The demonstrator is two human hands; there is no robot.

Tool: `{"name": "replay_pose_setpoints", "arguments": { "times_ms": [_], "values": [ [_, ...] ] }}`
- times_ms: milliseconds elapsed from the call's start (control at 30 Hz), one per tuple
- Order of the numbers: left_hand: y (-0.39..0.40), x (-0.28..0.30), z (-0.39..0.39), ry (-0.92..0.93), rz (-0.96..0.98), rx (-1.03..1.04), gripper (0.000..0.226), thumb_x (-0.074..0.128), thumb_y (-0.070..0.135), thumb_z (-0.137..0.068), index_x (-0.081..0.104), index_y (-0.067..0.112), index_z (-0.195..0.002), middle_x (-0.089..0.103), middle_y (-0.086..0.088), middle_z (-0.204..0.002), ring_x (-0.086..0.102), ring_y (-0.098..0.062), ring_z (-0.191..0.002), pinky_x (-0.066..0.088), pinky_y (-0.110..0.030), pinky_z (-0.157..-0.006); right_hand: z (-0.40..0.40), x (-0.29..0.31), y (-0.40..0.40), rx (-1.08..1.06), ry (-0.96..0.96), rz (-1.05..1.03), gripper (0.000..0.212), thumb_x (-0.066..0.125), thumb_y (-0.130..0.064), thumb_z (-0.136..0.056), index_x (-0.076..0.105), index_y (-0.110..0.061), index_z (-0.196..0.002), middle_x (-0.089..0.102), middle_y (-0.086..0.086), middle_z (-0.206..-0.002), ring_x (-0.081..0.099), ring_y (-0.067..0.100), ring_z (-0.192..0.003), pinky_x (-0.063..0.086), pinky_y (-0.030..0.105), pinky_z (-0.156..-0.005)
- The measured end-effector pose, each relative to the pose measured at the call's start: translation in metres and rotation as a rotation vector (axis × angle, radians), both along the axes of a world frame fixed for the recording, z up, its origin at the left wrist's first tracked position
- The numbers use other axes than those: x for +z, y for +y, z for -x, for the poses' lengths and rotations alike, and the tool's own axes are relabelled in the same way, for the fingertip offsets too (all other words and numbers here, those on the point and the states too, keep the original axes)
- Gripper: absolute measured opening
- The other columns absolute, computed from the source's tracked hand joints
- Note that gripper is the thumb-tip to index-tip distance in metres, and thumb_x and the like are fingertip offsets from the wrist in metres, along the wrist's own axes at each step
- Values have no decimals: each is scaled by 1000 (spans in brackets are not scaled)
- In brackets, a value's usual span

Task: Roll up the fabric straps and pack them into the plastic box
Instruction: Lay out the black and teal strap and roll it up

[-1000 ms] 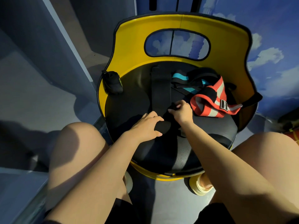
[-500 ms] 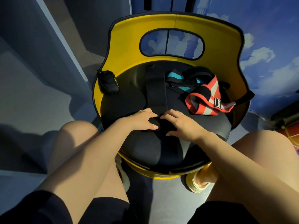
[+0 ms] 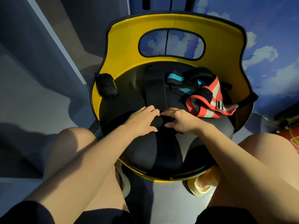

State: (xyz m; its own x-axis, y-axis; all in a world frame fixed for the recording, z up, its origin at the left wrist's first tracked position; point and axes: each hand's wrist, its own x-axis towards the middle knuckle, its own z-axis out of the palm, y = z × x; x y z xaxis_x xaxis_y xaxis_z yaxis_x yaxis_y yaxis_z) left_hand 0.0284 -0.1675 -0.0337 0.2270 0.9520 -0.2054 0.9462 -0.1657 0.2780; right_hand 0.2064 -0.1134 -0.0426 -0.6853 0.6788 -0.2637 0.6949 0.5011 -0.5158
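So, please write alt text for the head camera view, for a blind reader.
Both hands, left hand and right hand, roll a black strap on a yellow-backed chair; a red striped strap and a teal strap lie beside them.

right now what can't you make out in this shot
- Plastic box: none shows anywhere in the head view, so where it stands is unknown.
- Black strap: its rolled end sits between the left hand and right hand, whose fingers cover most of the roll, so how tight it is can't be told.
- Teal strap: partly under black webbing and the red striped strap.
- Small black pouch: its yellow lettering is too small to read.
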Motion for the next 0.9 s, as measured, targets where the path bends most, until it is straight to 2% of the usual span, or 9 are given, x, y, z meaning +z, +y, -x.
{"name": "replay_pose_setpoints", "arguments": {
  "times_ms": [200, 300, 400, 500, 600, 700, 767, 900],
  "values": [
    [20, 4, 3, -205, 160, 155, 51, 71, 27, -82, 50, 20, -127, 44, 2, -133, 45, -20, -122, 39, -32, -94, 4, 8, 16, -3, -40, 3, 51, 58, -24, -92, 43, -18, -139, 44, 7, -140, 40, 21, -130, 30, 26, -104],
    [33, 5, 8, -233, 240, 165, 54, 70, 28, -82, 49, 19, -130, 44, -1, -137, 45, -20, -125, 39, -34, -98, 4, 10, 12, 15, 64, -150, 44, 59, -18, -91, 50, -16, -134, 49, 5, -131, 47, 21, -122, 38, 32, -104],
    [43, 2, 14, -269, 314, 191, 55, 70, 31, -82, 49, 21, -132, 48, -3, -137, 48, -21, -122, 42, -34, -99, 0, 1, 2, 136, 104, -400, 39, 62, -18, -89, 56, -9, -126, 56, 9, -121, 55, 28, -110, 50, 41, -90],
    [48, 2, 16, -304, 350, 209, 56, 68, 31, -84, 48, 22, -135, 46, -2, -140, 45, -21, -127, 39, -34, -103, -3, -9, 1, 209, 35, -475, 56, 76, -26, -75, 55, -5, -123, 57, 12, -119, 57, 32, -108, 54, 41, -83],
    [45, 5, 13, -229, 257, 165, 54, 63, 33, -87, 45, 22, -138, 42, 0, -140, 44, -21, -127, 39, -38, -105, 0, -13, 0, 187, 20, -481, 63, 82, -17, -65, 55, -4, -121, 57, 13, -118, 57, 32, -107, 54, 40, -83],
    [33, 11, 9, -84, 52, 96, 50, 60, 37, -89, 44, 25, -135, 41, 2, -132, 45, -20, -120, 44, -37, -95, 6, -10, 5, 97, 64, -386, 58, 75, -10, -74, 51, -4, -127, 51, 14, -127, 49, 32, -114, 45, 42, -97],
    [24, 8, 6, 82, -78, 0, 59, 60, 42, -87, 36, 22, -137, 38, 1, -132, 39, -20, -124, 41, -37, -93, 9, -7, 12, 64, 61, -318, 57, 70, -12, -80, 46, -6, -132, 45, 12, -133, 43, 29, -121, 37, 36, -105],
    [15, -8, 2, 223, -185, -27, 70, 62, 39, -86, 23, 18, -141, 30, -3, -138, 32, -23, -127, 39, -35, -97, 11, -2, 25, 32, 59, -198, 57, 70, -15, -81, 45, -10, -133, 45, 7, -133, 44, 25, -124, 38, 31, -101]
  ]
}}
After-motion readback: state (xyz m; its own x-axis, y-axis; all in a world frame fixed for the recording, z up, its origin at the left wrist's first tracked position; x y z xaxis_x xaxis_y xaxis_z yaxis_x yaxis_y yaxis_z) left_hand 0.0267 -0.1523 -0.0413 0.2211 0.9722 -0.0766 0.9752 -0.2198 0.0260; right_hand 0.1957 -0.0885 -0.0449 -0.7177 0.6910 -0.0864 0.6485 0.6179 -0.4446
